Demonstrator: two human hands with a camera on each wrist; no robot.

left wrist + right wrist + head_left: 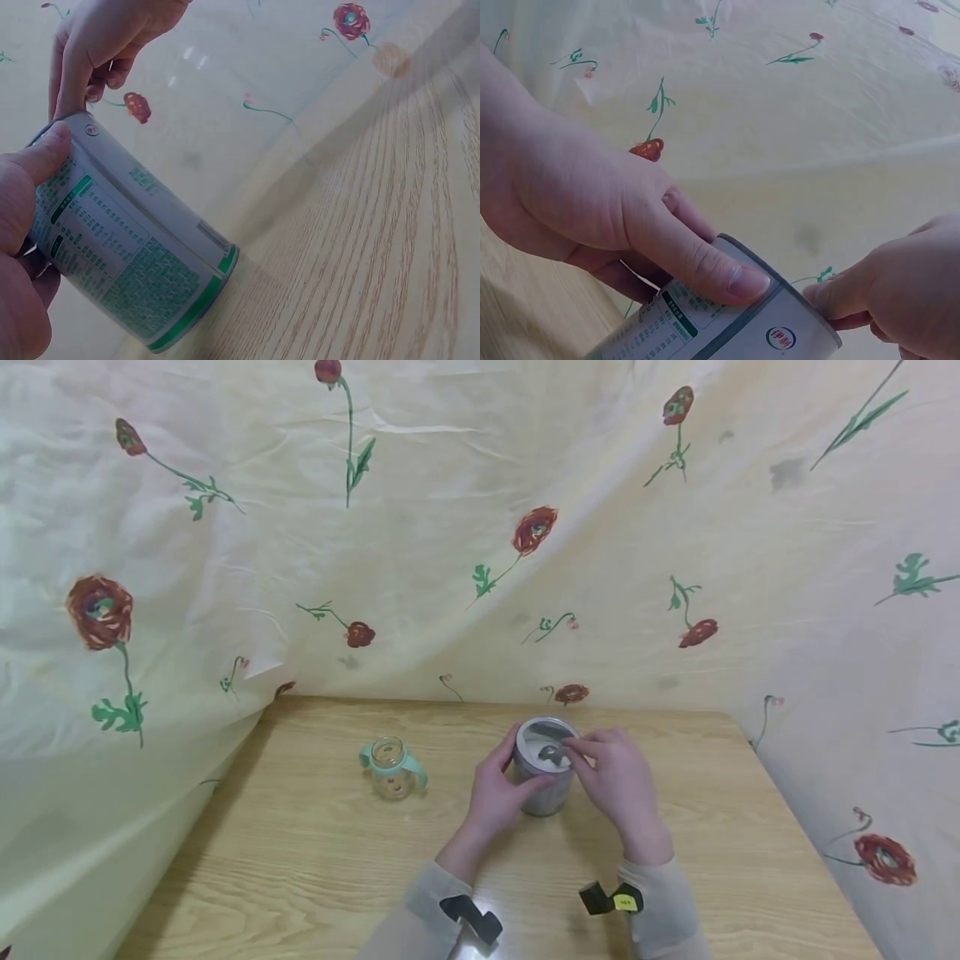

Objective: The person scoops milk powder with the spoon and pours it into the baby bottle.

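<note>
A grey powder tin (546, 795) stands open-topped on the wooden table, white powder (534, 748) inside. My left hand (497, 792) grips its side, thumb across the front near the rim. A small grey scoop (552, 753) is in the tin's mouth, and my right hand (621, 778) pinches its handle at the right rim. In the left wrist view the tin (142, 247) shows green printed text, and the right hand's fingers dip past its rim. The right wrist view hides the scoop; there the right hand (904, 281) meets the rim.
To the left of the tin stands a clear baby bottle (392, 781) with mint-green handles and no lid on top. Flowered cloth (420, 527) hangs behind the wooden table (315, 860) and along both sides.
</note>
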